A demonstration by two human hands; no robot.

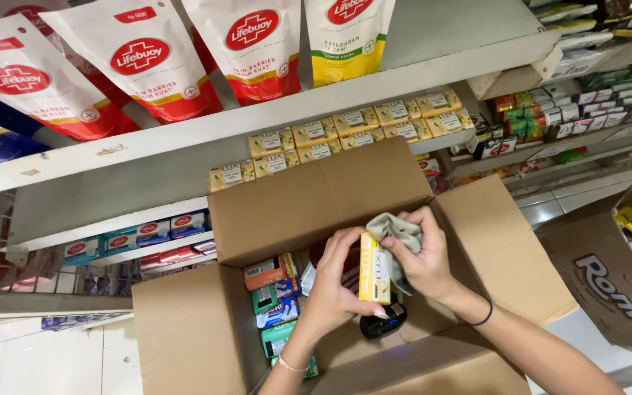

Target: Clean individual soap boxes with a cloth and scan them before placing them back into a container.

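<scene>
Shop shelves (184, 143) of stacked soap boxes rise beyond my open cardboard carton (374, 194). My left hand (334, 289) is closed round a yellow soap box (374, 269), upright above the carton, steadying it. My right hand (422, 256) presses a bunched grey cloth (396, 228) against its top, apparently to wipe it.
</scene>
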